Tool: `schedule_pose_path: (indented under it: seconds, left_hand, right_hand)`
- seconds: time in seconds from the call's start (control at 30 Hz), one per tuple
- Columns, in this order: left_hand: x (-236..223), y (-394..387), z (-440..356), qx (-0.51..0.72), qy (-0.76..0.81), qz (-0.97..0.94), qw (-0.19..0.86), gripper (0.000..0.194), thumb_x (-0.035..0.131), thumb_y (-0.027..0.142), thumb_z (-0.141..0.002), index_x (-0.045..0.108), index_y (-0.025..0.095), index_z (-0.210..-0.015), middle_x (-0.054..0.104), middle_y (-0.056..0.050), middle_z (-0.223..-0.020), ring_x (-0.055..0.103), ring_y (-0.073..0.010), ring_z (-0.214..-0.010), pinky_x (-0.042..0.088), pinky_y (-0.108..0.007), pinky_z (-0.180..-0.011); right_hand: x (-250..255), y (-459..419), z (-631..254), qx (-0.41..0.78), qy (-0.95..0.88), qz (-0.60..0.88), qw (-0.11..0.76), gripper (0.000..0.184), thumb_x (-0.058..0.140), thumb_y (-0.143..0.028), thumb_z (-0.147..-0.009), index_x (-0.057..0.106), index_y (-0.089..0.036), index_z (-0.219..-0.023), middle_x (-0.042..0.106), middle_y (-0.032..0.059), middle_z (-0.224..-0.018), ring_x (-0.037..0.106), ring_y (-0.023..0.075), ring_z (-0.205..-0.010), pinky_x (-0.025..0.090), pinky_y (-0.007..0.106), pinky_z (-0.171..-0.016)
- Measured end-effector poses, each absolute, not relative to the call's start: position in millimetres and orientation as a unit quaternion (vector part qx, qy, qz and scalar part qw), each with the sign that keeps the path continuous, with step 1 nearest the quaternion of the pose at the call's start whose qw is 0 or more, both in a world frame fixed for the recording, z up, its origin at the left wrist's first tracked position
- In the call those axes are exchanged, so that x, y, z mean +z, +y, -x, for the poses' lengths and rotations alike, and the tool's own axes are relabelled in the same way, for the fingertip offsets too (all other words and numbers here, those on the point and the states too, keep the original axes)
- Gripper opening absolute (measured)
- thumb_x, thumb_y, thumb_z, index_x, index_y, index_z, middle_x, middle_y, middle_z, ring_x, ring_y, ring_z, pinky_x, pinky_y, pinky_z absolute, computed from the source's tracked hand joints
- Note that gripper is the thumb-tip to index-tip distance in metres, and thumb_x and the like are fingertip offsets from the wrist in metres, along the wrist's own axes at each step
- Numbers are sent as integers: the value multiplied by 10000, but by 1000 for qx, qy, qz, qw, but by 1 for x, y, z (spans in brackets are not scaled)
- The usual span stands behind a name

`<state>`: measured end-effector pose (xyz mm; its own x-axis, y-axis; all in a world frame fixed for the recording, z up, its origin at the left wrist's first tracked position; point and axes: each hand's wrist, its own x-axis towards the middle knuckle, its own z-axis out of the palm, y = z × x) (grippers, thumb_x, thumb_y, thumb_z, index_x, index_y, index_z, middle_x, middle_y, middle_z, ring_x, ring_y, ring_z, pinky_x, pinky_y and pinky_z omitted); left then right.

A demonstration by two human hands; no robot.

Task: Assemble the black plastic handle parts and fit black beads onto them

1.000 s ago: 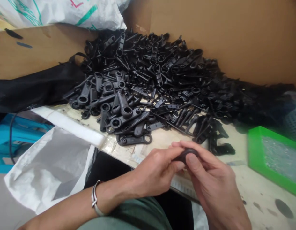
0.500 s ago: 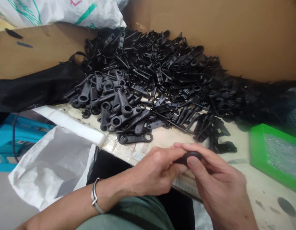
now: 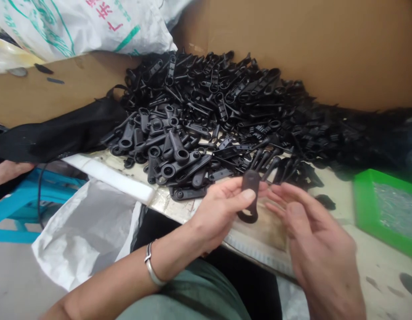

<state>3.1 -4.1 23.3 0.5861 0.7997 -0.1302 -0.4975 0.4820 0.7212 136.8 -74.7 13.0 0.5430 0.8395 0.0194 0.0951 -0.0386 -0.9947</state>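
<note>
So I'm pinching a flat, black plastic lever with a ring end (image 3: 250, 180) in my left hand (image 3: 221, 211) — holding it near the cream-topped worktable (image 3: 375, 262)'s front edge. My right hand (image 3: 314, 231) is hovering just beside it — fingers apart.

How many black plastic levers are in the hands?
1: the black plastic lever is pinched in the left hand. None shows in the right hand, though something could be hidden inside it.

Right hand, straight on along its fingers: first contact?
Likely the black part held in the left hand, or that hand's fingertips beside it. The right hand points that way, but depth is unclear in this single view.
</note>
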Motion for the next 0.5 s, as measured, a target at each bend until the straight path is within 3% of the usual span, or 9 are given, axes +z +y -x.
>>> schedule_pose_path:
  seconds: [0.1, 0.17, 0.23, 0.3, 0.37, 0.43, 0.5]
  left_hand:
    - [23, -7, -5, 400, 220, -269, 848, 251, 745, 248, -856, 763, 144, -1083, 731, -94, -1090, 659, -182, -1018, 448, -335, -1041]
    - [22, -10, -4, 394, 221, -275, 849, 271, 730, 266, -869, 752, 144, -1109, 723, -101, -1123, 659, -203, -1051, 436, -364, -1069]
    - [20, -13, 0, 399, 241, -322, 824, 333, 728, 269, -872, 708, 158, -1185, 684, -115, -1269, 616, -243, -1210, 406, -390, -1122]
    - [18, -14, 7, 424, 279, -433, 745, 452, 715, 261, -892, 607, 206, -1327, 560, -113, -1475, 486, -261, -1397, 370, -410, -1166]
    - [18, -15, 15, 437, 295, -610, 591, 496, 688, 246, -919, 539, 234, -1392, 454, -105, -1577, 348, -269, -1499, 301, -453, -1212]
    - [20, -14, 20, 390, 272, -775, 417, 328, 618, 220, -964, 612, 204, -1291, 564, -108, -1470, 394, -282, -1454, 247, -497, -1221]
    - [22, -14, 21, 313, 251, -853, 335, 185, 543, 204, -1000, 686, 165, -1110, 718, -92, -1151, 583, -256, -1210, 345, -470, -1133]
  right_hand:
    - [11, -80, -123, 268, -402, 681, 551, 394, 827, -479, -777, 716, -288, -1104, 774, 40, -1100, 746, 227, -997, 639, 340, -854]
    - [11, -81, -119, 255, -428, 668, 553, 329, 815, -448, -789, 715, -284, -1056, 779, 23, -1049, 753, 207, -935, 646, 307, -800]
    - [12, -82, -123, 206, -459, 672, 543, 210, 773, -407, -841, 726, -283, -1003, 779, 3, -988, 749, 180, -852, 636, 285, -776]
    - [14, -85, -136, 148, -513, 678, 506, 141, 737, -368, -880, 729, -290, -997, 767, -11, -982, 731, 168, -831, 616, 283, -792]
    - [17, -89, -152, 106, -581, 665, 456, 119, 710, -332, -908, 719, -302, -1023, 747, -18, -1025, 709, 168, -893, 583, 291, -865]
    - [19, -93, -164, 101, -633, 635, 430, 111, 678, -299, -937, 704, -309, -1044, 720, -19, -1075, 680, 168, -986, 537, 299, -955]
    - [19, -95, -170, 117, -649, 617, 430, 135, 668, -287, -948, 694, -319, -1077, 698, -21, -1112, 657, 162, -1046, 513, 288, -989]
